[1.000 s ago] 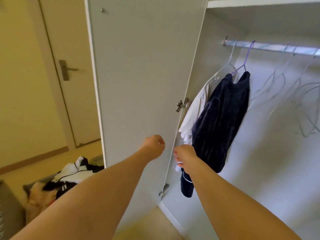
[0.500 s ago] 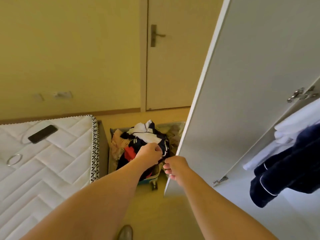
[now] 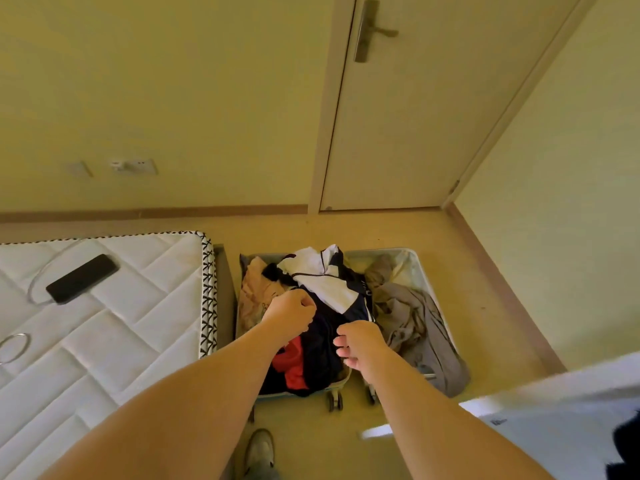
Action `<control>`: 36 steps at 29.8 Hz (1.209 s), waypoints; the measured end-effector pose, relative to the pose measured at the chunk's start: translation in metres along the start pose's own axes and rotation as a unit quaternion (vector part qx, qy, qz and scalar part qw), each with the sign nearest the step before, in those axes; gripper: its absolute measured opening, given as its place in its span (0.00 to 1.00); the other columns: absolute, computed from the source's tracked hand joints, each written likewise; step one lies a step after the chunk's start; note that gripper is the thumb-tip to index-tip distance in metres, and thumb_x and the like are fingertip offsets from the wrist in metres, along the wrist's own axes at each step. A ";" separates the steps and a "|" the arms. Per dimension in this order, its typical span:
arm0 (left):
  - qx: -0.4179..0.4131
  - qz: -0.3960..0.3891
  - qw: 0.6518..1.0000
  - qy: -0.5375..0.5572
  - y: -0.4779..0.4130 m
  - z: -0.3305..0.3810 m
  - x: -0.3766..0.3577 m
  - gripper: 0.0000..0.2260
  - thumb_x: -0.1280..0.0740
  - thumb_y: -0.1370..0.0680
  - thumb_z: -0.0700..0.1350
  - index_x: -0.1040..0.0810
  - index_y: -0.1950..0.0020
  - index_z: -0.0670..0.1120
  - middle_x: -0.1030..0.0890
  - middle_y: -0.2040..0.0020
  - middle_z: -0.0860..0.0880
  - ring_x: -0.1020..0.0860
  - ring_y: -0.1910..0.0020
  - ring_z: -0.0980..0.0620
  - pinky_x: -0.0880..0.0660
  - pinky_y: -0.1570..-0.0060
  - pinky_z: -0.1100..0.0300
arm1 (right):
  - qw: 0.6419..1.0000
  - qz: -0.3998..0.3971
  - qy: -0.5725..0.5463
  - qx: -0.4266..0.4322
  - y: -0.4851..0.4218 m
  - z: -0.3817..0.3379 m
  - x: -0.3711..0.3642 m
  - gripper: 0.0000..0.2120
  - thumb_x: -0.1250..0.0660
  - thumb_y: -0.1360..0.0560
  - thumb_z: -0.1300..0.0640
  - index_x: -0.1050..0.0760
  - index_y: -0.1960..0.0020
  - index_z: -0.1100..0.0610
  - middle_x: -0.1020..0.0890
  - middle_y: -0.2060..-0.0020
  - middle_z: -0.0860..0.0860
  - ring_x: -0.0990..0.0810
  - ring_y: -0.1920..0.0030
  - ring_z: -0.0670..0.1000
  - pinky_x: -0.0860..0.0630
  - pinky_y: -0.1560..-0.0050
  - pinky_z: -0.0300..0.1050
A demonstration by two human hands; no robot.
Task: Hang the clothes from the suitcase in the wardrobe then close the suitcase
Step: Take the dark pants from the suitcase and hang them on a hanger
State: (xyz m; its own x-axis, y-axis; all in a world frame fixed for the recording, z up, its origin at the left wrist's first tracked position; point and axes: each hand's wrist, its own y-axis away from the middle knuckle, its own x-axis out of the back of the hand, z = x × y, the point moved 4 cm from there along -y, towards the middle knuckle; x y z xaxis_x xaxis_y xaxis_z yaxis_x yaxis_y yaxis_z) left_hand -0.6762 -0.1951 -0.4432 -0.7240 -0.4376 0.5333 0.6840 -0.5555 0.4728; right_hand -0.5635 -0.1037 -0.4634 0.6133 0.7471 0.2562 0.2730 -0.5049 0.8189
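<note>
An open suitcase (image 3: 412, 252) lies on the floor, both halves heaped with clothes. The left half holds a white and navy garment (image 3: 318, 282), a red piece (image 3: 294, 365) and a beige one (image 3: 252, 296). A grey garment (image 3: 415, 323) fills the right half. My left hand (image 3: 291, 315) hovers over the left half, curled into a fist with nothing in it. Loosely curled and also empty, my right hand (image 3: 360, 344) hangs above the middle of the case. The white wardrobe door (image 3: 554, 410) shows blurred at the lower right, with a dark hung garment (image 3: 627, 441) at the frame's edge.
A bare white mattress (image 3: 121, 323) lies left of the suitcase, with a black phone (image 3: 81, 278) on a cable and a metal ring (image 3: 14, 346) on it. A closed room door (image 3: 433, 116) stands behind. My shoe (image 3: 259, 452) is on the floor before the case.
My view swung left and down from the wardrobe's hung clothes to the suitcase. Both empty hands moved away from the wardrobe and now hang over the clothes in the case.
</note>
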 end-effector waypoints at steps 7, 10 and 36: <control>0.038 -0.019 0.999 0.002 -0.095 -0.026 0.032 0.05 0.42 0.22 0.41 0.28 0.57 0.45 0.23 0.59 0.44 0.26 0.62 0.48 0.28 0.59 0.55 | 0.999 -0.035 0.006 -0.041 -0.074 -0.050 -0.046 0.11 0.44 0.21 0.63 0.34 0.62 0.58 0.27 0.74 0.50 0.34 0.78 0.47 0.38 0.78 0.35; 0.057 -0.028 0.998 -0.003 -0.135 -0.044 0.030 0.06 0.42 0.22 0.41 0.27 0.58 0.46 0.22 0.58 0.45 0.23 0.60 0.47 0.23 0.52 0.49 | 0.998 -0.027 0.055 -0.011 -0.113 -0.064 -0.055 0.11 0.42 0.22 0.63 0.33 0.63 0.55 0.26 0.69 0.50 0.29 0.72 0.47 0.31 0.72 0.37; 0.064 -0.186 0.942 -0.271 -0.393 -0.180 -0.198 0.36 0.37 0.24 0.36 0.53 0.24 0.54 0.54 0.23 0.51 0.42 0.28 0.42 0.29 0.41 0.49 | 0.976 -0.004 0.198 -0.094 -0.430 0.048 -0.064 0.15 0.47 0.30 0.68 0.43 0.72 0.55 0.37 0.73 0.51 0.43 0.73 0.51 0.46 0.72 0.46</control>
State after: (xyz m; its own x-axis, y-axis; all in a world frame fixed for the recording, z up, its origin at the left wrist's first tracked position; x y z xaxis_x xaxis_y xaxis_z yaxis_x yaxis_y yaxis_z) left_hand -0.8177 -0.0175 -0.8603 -0.7875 0.2153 0.5775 0.4224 -0.4937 0.7601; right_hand -0.6846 0.0446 -0.8569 0.2669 0.8781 0.3971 0.1134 -0.4378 0.8919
